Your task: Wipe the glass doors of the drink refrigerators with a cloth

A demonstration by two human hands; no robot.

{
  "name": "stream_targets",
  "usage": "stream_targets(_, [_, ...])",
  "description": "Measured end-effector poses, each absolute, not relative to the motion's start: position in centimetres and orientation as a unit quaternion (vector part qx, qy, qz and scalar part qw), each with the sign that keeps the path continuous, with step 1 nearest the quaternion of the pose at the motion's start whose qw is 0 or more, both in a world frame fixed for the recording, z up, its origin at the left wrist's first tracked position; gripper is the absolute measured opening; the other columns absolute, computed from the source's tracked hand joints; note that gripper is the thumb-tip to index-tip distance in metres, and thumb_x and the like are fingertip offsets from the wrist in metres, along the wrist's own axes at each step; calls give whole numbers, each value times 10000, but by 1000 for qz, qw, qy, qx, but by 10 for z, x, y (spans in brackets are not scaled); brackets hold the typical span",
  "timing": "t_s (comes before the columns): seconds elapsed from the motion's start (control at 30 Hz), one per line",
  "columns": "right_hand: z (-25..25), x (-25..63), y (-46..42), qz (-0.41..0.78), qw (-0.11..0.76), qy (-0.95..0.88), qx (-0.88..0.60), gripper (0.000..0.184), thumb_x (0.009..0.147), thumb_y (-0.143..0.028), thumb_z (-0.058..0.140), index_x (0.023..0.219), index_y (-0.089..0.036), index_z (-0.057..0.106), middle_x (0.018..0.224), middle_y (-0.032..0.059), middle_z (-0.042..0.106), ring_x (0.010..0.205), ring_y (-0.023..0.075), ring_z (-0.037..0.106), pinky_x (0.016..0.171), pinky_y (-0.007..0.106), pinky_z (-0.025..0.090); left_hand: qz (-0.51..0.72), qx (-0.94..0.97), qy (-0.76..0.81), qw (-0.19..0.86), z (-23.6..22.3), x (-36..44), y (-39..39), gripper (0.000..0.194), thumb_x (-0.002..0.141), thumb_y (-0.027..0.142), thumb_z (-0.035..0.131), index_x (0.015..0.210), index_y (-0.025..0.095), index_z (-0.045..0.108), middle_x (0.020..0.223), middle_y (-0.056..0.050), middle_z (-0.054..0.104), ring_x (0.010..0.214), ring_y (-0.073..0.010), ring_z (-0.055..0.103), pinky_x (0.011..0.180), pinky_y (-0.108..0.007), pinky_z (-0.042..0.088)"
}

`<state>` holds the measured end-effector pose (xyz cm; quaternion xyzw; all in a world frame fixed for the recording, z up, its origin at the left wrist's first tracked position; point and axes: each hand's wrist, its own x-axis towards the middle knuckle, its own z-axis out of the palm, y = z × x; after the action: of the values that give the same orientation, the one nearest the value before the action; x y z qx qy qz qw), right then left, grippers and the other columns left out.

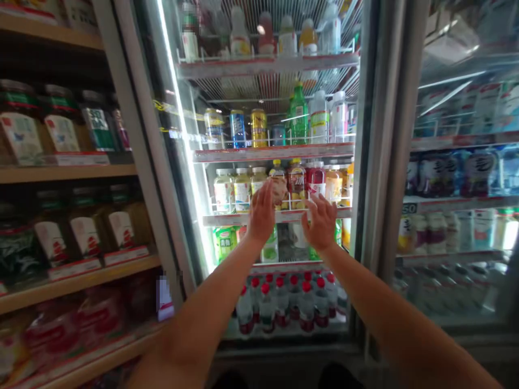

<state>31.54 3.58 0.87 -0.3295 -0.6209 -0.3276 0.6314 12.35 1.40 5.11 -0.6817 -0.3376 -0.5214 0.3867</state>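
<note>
Both my arms reach forward to a lit drinks fridge. My left hand (261, 212) is raised with its fingers stretched upward, before the shelf of juice bottles. Beside its fingertips shows a pinkish-beige patch (279, 190); whether it is an object or a reflection I cannot make out. To the right, my right hand (320, 220) has its fingers spread and holds nothing. Behind the hands stand a dark red-brown bottle (296, 177) with a yellow cap, a red juice bottle (316, 178) and an orange juice bottle (334, 186). Whether either hand touches glass is unclear.
Cans (258, 127) and a green bottle (299, 114) fill the shelf above. Red-capped bottles (279, 302) stand at the bottom. Wooden shelves (81, 266) with dark bottles are at left. A metal door frame (391, 151) divides off another fridge at right.
</note>
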Motion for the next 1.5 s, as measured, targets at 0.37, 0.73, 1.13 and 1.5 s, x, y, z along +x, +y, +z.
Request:
stream_targets(0.37, [63,255,-2,-79,691,-669,-263,499,1017,-394,464,1479,-206,470,1295,116,678,1136,253,673,955,427,584,-618,-682,-304,247,13,162,-19,667,1055,341,415,1620,221,81,1552,-167,425,1447,-237,420,1151,-434,453])
stream_targets(0.73, [-3,323,35,-404,504,-710,-280,745,1017,-195,488,1639,-171,77,1615,194,367,1553,331,221,1186,577,396,-478,-613,-456,433,-5,7,-1,629,1011,335,520,1597,267,303,1656,-116,258,1559,-337,133,1243,-663,65])
stream_targets(1.13, [5,292,48,-379,607,-653,-247,612,1018,-119,419,1594,-286,295,1541,61,512,1526,245,314,1199,540,405,-498,-621,-432,424,-13,-8,12,698,989,357,557,1610,336,240,1652,-74,284,1556,-330,154,1249,-652,54])
stream_targets(1.5, [14,264,40,-291,605,-684,-285,586,1023,-121,389,1579,-302,348,1562,24,486,1542,229,274,1258,509,324,-506,-619,-430,420,-14,-7,15,643,1000,392,524,1596,322,294,1658,-64,271,1563,-309,140,1260,-591,6])
